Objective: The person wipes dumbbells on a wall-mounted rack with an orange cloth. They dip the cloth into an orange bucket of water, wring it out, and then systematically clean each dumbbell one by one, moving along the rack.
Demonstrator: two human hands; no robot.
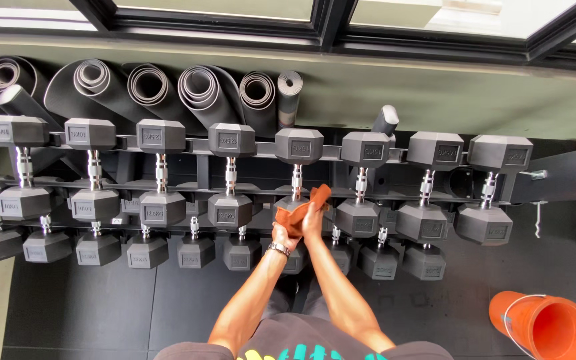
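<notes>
My left hand (281,235) and my right hand (312,220) both grip an orange-brown cloth (301,208) pressed against the near head of a black hex dumbbell (297,148) on the top tier of a rack (195,148). The dumbbell's chrome handle (297,181) rises above the cloth to its far head. My left wrist wears a metal watch (279,249). The cloth covers most of the near head. Similar dumbbells sit on either side, one to the left (230,210) and one to the right (357,217).
The rack holds several black hex dumbbells on two tiers. Rolled dark mats (198,90) stand behind it against the wall. An orange bucket (543,325) lies on the black rubber floor (88,307) at lower right. Windows (328,20) run along the top.
</notes>
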